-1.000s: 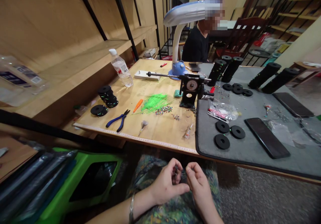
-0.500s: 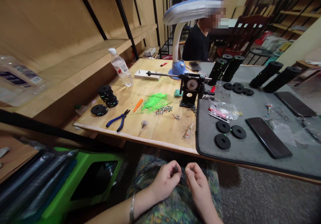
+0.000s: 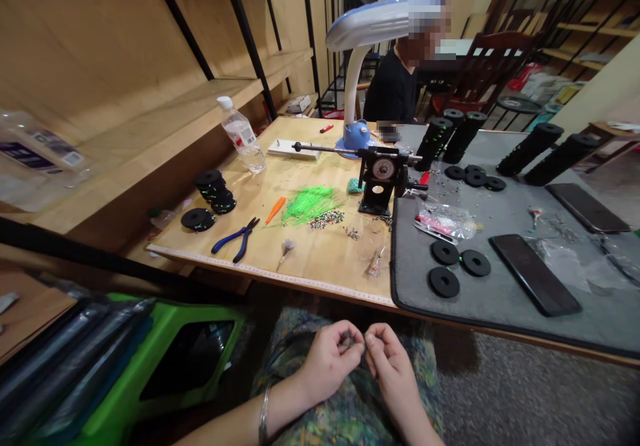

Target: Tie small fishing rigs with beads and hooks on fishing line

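Note:
Over my lap, my left hand [image 3: 334,359] is closed, thumb against curled fingers, around something small and dark that I cannot make out. Close on its right, my right hand [image 3: 391,359] is pinched, thumb to forefinger, its fingertips almost meeting the left ones; what it pinches is too small to see. On the table beyond lie blue-handled pliers [image 3: 237,239], an orange pointed tool [image 3: 275,211], a heap of bright green strands [image 3: 311,204] and many-coloured beads [image 3: 327,219]. Small bundles of fine wire-like pieces [image 3: 286,249] rest near the front edge.
A black winding device [image 3: 377,183] with a long rod stands mid-table, before a desk lamp [image 3: 353,93]. Black foam spools [image 3: 444,281] and a phone [image 3: 536,274] lie on the grey mat [image 3: 415,279]. A bottle [image 3: 243,136] stands left. A person [image 3: 393,86] sits behind.
My left thumb has come in from outstretched to press against the fingers. My right hand has shifted slightly left, so the two hands' fingertips are closer together.

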### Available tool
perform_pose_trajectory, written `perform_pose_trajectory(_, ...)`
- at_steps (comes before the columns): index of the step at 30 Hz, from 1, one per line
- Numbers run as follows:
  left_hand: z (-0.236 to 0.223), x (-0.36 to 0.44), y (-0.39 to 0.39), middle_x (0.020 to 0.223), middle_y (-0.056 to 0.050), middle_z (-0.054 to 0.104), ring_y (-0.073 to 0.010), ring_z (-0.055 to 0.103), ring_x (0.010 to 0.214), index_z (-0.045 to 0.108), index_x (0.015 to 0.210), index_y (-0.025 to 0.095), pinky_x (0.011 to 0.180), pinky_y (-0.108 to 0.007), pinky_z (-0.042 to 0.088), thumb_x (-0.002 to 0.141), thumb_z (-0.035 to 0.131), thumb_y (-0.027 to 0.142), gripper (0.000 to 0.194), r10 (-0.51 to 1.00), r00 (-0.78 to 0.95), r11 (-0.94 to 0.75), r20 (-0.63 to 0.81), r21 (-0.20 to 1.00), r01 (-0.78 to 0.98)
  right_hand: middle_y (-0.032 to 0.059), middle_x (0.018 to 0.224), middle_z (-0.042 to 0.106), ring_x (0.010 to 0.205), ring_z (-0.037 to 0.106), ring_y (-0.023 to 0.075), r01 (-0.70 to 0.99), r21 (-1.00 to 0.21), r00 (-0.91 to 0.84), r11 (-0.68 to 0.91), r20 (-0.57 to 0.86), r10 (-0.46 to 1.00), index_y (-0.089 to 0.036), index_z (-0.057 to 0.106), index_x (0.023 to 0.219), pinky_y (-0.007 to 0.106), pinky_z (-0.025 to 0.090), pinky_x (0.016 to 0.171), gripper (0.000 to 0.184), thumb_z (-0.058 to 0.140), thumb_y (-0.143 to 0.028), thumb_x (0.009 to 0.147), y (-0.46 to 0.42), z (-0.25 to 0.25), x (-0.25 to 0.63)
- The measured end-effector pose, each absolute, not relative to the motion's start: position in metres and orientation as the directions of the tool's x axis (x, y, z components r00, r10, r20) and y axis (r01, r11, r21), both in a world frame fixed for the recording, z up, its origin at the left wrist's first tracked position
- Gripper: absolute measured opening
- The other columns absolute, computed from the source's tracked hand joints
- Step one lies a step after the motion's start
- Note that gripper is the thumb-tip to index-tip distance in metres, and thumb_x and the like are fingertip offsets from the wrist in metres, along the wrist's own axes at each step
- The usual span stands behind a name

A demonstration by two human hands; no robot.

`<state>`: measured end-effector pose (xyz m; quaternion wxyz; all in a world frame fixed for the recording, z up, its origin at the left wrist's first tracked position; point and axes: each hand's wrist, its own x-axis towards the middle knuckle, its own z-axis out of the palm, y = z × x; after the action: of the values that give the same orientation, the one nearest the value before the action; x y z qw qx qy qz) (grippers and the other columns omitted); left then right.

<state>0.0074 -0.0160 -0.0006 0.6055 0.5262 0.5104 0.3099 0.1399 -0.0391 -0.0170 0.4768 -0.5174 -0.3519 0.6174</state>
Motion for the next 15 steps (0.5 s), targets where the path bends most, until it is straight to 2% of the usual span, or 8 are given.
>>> perform_pose_trajectory(4,0.0051,0.0036,-0.0119,0.064,0.003,0.051,-0.0099,0.042,0.057,0.057,0.075,0.015,0.053,-0.02,0.033,0.078,0.058,0.023,0.009,0.931,0.26,0.216,-0.255,0.961,0.171,-0.0078,0.056,0.04,0.05,0.031,0.0098,-0.209,-0.923,-0.033,-0.323,-0.324,0.946,-0.019,0.059,0.084,0.021,0.026,0.047,0.039,0.064,-0.057,0.077,-0.0394,-0.0161,0.1445)
perform_pose_trajectory(7,0.0087,0.0002,-0.0096,0.067,0.001,0.053,-0.0115,0.046,0.062,0.057,0.076,0.016,0.057,-0.021,0.035,0.081,0.055,0.023,0.008,0.944,0.263,0.158,-0.2,0.972,0.173,-0.0047,0.059,0.046,0.055,0.036,0.0115,-0.146,-0.935,-0.055,-0.324,-0.319,0.946,-0.018,0.062,0.073,0.022,0.03,0.052,0.033,0.069,-0.05,0.074,-0.0385,-0.0151,0.1454)
perform_pose_trajectory(10,0.0073,-0.0008,-0.01,0.065,0.004,0.049,-0.0107,0.042,0.059,0.055,0.079,0.017,0.056,-0.021,0.034,0.08,0.056,0.02,0.003,0.938,0.282,0.153,-0.199,0.972,0.177,-0.0049,0.055,0.044,0.054,0.035,0.0115,-0.101,-0.943,-0.038,-0.316,-0.313,0.949,-0.018,0.056,0.06,0.023,0.029,0.051,0.029,0.069,-0.041,0.071,-0.0368,-0.0143,0.1433)
perform_pose_trajectory(15,0.0044,-0.0001,-0.0117,0.07,0.003,0.048,-0.0106,0.041,0.06,0.053,0.087,0.018,0.058,-0.021,0.036,0.083,0.053,0.021,0.004,0.943,0.277,0.146,-0.184,0.978,0.152,-0.0061,0.054,0.038,0.053,0.032,0.0114,-0.072,-0.955,-0.006,-0.287,-0.287,0.958,-0.02,0.048,0.057,0.023,0.027,0.051,0.019,0.06,-0.029,0.069,-0.0355,-0.0129,0.1413)
